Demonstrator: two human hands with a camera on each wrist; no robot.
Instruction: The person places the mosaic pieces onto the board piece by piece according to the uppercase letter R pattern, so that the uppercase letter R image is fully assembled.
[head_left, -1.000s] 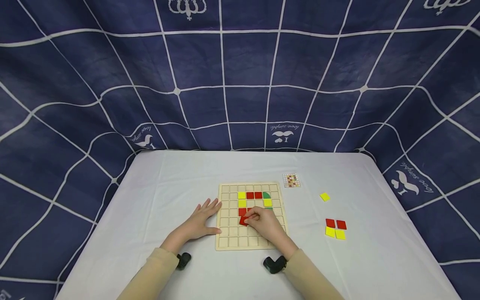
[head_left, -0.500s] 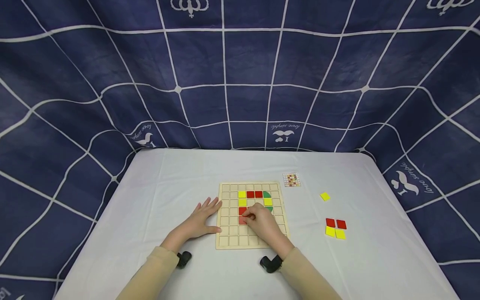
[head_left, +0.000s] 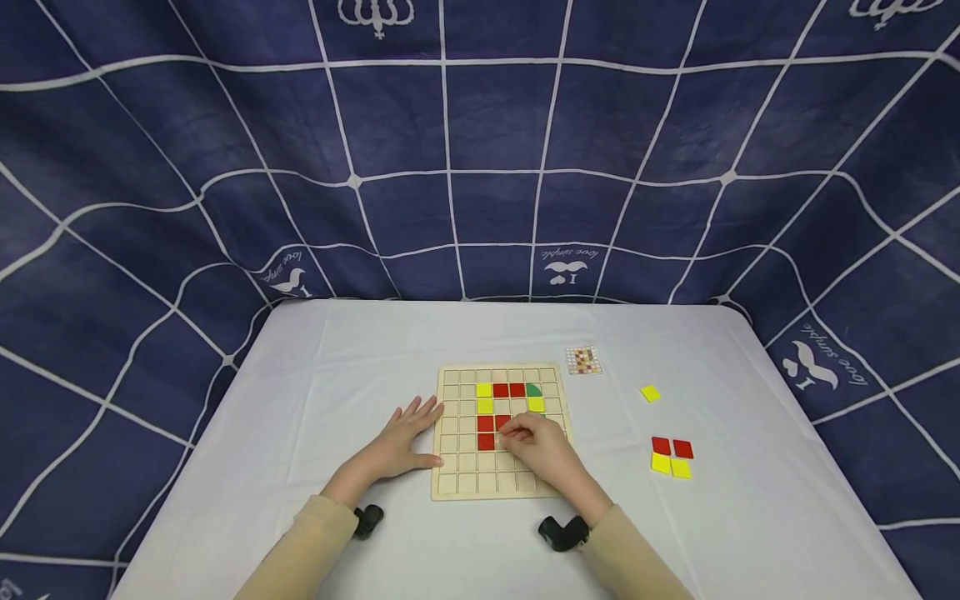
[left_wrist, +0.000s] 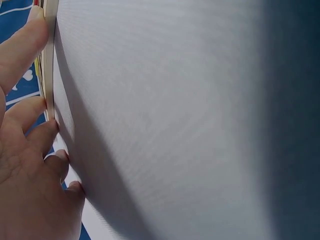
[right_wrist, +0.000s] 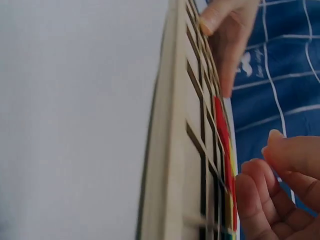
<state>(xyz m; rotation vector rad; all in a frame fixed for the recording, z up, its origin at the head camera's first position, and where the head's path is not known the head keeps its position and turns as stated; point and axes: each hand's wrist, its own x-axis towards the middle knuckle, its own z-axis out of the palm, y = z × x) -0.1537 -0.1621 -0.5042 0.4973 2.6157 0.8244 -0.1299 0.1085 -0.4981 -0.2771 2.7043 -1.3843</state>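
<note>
A pale wooden grid board lies on the table. Spread fingers of my left hand rest at its left side; in the left wrist view, thumb and fingers touch the board's edge. Above the grid's middle is my right hand, fingers loosely bent, with nothing seen between them in the right wrist view. Just left of its fingertips a red square tile sits in a cell, below another red tile. Farther up are yellow tiles, red tiles and a green rounded tile. The right hand partly covers another green tile.
Right of the board lie two loose red tiles above two yellow tiles. A single yellow tile is farther back. Beyond the board's upper right corner is a small printed grid card. A blue curtain hangs behind the white-covered table.
The red tile, tilted in my right fingers a second ago, now lies flat in its cell. My right hand has let go and shifted slightly right. The left hand stays put.
</note>
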